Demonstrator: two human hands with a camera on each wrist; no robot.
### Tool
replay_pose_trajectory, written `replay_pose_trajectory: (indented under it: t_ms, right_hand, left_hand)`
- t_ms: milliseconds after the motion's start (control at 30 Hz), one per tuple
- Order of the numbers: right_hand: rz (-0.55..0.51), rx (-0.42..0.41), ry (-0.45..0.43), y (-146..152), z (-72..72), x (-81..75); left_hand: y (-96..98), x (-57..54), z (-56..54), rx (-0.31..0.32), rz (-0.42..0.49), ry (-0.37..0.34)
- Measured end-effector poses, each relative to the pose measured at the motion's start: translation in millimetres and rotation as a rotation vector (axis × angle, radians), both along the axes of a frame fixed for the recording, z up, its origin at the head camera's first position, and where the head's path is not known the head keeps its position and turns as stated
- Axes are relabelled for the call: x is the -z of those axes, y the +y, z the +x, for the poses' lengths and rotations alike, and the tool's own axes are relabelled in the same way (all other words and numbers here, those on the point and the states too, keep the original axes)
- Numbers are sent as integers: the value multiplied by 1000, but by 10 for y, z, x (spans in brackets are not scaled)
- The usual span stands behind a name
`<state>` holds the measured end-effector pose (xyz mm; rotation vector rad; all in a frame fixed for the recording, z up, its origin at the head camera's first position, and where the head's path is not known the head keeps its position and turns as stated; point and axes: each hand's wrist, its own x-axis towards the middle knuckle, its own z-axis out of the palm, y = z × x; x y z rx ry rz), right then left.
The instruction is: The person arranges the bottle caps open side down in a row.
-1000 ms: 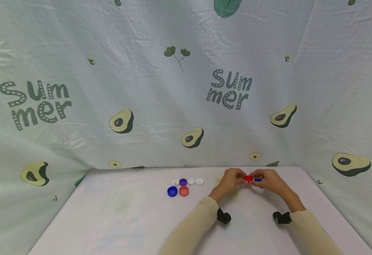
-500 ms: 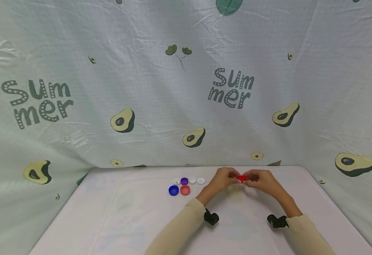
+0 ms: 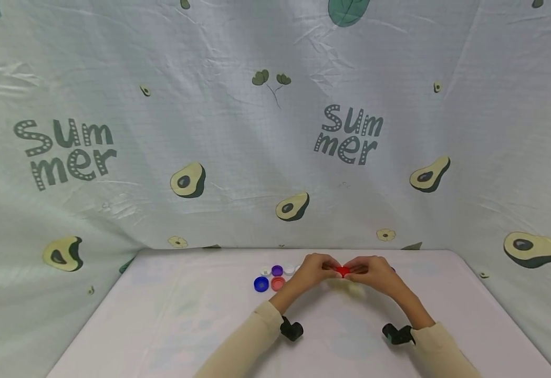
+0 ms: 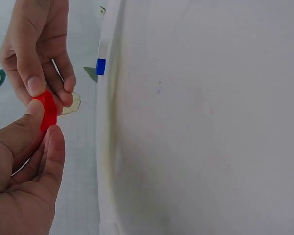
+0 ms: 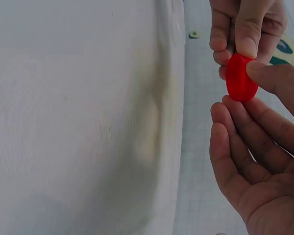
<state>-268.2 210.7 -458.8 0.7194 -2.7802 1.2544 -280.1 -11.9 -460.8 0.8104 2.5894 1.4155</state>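
Note:
Both hands meet over the far right part of the table, on a small round red cap point(image 3: 343, 271). My left hand point(image 3: 312, 272) pinches it from the left between thumb and fingers. From the other side my right hand point(image 3: 375, 273) holds it with the thumb and fingertips. In the right wrist view the red cap point(image 5: 239, 84) is tilted, its broad side showing, with thumbs pressed near its upper edge. The left wrist view has the cap point(image 4: 49, 110) nearly edge-on between the fingers.
Left of the hands lie a blue cap point(image 3: 261, 284), a coral-red cap point(image 3: 278, 283), a purple cap point(image 3: 277, 270) and white caps point(image 3: 265, 271), partly hidden by the left hand. A blue cap point(image 4: 101, 67) sits beyond the right hand. A printed cloth point(image 3: 237, 131) hangs behind the table.
Both hands have moved left together with the red cap, away from the blue cap at right. The left hand now covers part of the group of caps.

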Motion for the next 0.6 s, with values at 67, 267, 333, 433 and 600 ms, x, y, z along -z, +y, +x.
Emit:
replay_pose_trajectory:
  t_ms: [67, 267, 333, 433, 600]
  right_hand:
    - [-1, -2, 9, -38, 14, 6]
    - [-7, -13, 27, -138, 54, -7]
    - [-16, -14, 30, -166, 65, -11]
    - [-34, -13, 38, -208, 85, -3]
    - [-60, -14, 80, -295, 132, 34]
  left_hand:
    - [-49, -2, 22, 1, 1, 4]
    - [-168, -31, 83, 1, 5, 11]
    - [-198, -41, 98, -3, 10, 15]
    - [-245, -54, 132, -6, 21, 23]
    - [-323, -64, 204, -26, 33, 20]
